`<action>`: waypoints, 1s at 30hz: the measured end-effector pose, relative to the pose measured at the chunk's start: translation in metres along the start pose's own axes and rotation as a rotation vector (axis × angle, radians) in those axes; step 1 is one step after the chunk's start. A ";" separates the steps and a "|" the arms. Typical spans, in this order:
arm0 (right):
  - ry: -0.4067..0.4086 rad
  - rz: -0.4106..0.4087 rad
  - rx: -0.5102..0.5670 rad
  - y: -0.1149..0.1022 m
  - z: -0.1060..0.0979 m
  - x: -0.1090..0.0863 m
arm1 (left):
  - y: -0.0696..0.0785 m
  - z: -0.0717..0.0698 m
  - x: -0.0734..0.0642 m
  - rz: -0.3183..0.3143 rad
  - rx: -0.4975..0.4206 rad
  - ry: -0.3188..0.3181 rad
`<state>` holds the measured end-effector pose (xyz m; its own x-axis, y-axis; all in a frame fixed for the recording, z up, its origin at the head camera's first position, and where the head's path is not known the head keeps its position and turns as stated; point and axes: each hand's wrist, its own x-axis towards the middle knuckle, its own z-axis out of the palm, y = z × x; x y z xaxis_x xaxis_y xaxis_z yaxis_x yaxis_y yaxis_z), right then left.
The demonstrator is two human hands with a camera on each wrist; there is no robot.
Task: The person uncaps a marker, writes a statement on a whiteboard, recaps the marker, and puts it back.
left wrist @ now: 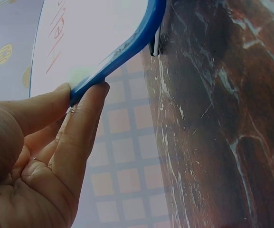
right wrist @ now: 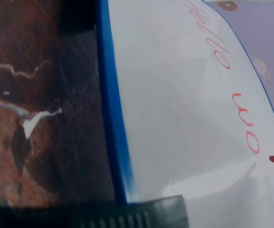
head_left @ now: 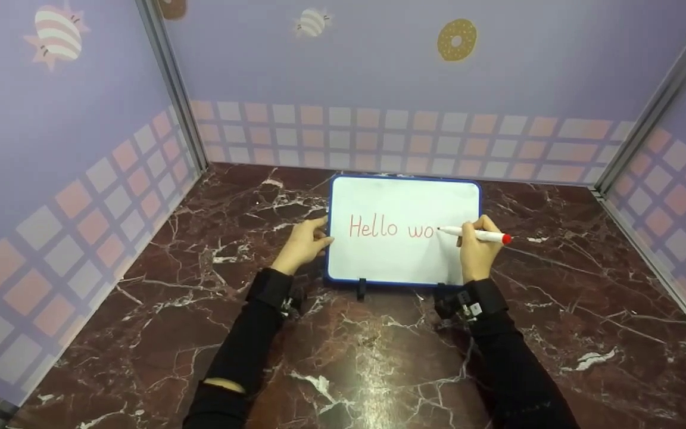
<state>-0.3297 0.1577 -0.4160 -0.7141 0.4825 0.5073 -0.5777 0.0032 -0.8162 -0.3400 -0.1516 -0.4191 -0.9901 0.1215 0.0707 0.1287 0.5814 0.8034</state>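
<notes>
A small whiteboard (head_left: 390, 256) with a blue frame leans back on the table, "Hello wo" written across it in red. My left hand (head_left: 304, 241) pinches its left edge; in the left wrist view the thumb lies on the front and the fingers (left wrist: 77, 128) behind the blue rim. At the right side, my right hand (head_left: 479, 247) grips a white marker (head_left: 489, 236) with a red end. The marker's red tip (right wrist: 273, 159) is just past the letter "o" in the right wrist view; whether it touches the board I cannot tell. The right hand itself is out of that view.
Black stand feet (head_left: 361, 289) hold the board's lower edge. The table (head_left: 557, 333) is dark red marble-patterned. Purple walls (head_left: 379, 65) with pink and white squares enclose it at the back and both sides, with metal posts (head_left: 179, 89) at the corners.
</notes>
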 end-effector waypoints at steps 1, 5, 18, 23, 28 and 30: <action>-0.002 0.005 -0.002 0.000 0.000 0.000 | 0.000 0.000 0.000 0.001 0.001 0.001; -0.012 0.017 0.006 0.001 0.000 0.000 | -0.001 0.000 0.000 0.007 -0.008 0.001; -0.022 0.025 -0.025 0.003 0.000 -0.001 | -0.001 0.001 0.000 0.003 -0.018 0.007; -0.023 0.028 -0.047 -0.003 -0.002 0.000 | -0.001 0.001 0.000 0.005 -0.012 0.015; -0.023 0.034 -0.090 -0.006 -0.003 0.001 | -0.001 0.000 0.000 0.006 -0.012 0.013; -0.016 0.039 -0.083 -0.006 -0.003 0.001 | 0.000 0.001 0.000 0.004 -0.009 0.010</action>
<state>-0.3261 0.1610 -0.4116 -0.7418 0.4696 0.4788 -0.5151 0.0581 -0.8551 -0.3397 -0.1510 -0.4196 -0.9901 0.1156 0.0800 0.1323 0.5736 0.8084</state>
